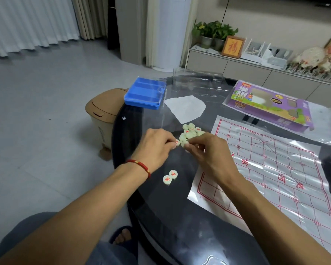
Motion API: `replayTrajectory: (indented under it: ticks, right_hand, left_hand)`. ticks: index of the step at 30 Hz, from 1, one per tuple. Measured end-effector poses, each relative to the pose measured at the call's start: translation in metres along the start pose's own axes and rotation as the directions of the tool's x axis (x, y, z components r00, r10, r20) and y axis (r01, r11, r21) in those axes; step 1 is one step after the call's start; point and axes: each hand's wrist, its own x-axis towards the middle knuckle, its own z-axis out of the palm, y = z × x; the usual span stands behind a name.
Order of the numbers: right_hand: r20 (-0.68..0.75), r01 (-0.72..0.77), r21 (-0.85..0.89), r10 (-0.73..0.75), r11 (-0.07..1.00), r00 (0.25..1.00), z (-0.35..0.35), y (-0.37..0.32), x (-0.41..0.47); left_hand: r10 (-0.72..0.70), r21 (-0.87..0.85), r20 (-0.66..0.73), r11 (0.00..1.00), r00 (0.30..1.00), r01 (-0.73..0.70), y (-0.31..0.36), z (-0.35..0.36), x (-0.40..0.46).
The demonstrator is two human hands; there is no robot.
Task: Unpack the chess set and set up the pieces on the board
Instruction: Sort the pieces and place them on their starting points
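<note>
A pile of several pale green round chess pieces [190, 131] with red characters lies on the dark glass table [161, 203]. My left hand [157, 146] pinches one piece [177, 142] at the pile's near edge. My right hand [210, 152] pinches another piece [184, 144] beside it. Two pieces [170, 176] lie flat and face up nearer to me, between my forearms. The plastic board sheet [275, 169] with red grid lines is spread out to the right of the pile, with no piece on it.
A blue piece tray [144, 93] under a clear lid sits at the table's far left edge. A clear plastic cover [197, 79], a white wrapper [185, 108] and the purple game box [269, 104] lie beyond the pile. A tan bin [101, 115] stands on the floor left of the table.
</note>
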Motion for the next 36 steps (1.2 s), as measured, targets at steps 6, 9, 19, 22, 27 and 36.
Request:
replayTrajectory:
  ticks: [6,9,19,22,27,36]
  right_hand:
    - [0.053,-0.111,0.124,0.105,0.986,0.993,-0.013,0.000,-0.003]
    - [0.078,-0.089,0.092,0.082,0.992,0.994,-0.013,-0.002,-0.005]
    - [0.133,0.241,-0.200,-0.217,0.950,0.967,0.003,-0.003,-0.015]
    - [0.167,0.263,-0.187,-0.233,0.946,0.958,-0.001,-0.004,-0.018]
    - [0.064,0.115,-0.190,-0.104,0.975,0.992,-0.014,0.003,-0.017]
    - [0.094,0.108,-0.293,-0.084,0.950,0.992,-0.015,0.007,-0.024]
  left_hand:
    - [-0.244,-0.435,0.235,0.839,0.941,0.327,-0.006,-0.021,-0.008]
    - [-0.253,-0.388,0.170,0.871,0.952,0.301,-0.007,-0.022,-0.011]
    - [-0.187,-0.067,-0.028,0.980,0.982,0.185,-0.033,-0.017,0.028]
    - [-0.178,-0.096,-0.044,0.980,0.983,0.173,-0.035,-0.014,0.034]
    - [0.064,0.137,-0.105,0.989,0.992,-0.049,-0.026,-0.007,0.021]
    - [0.178,0.456,0.018,0.874,0.984,-0.167,-0.015,0.002,-0.006]
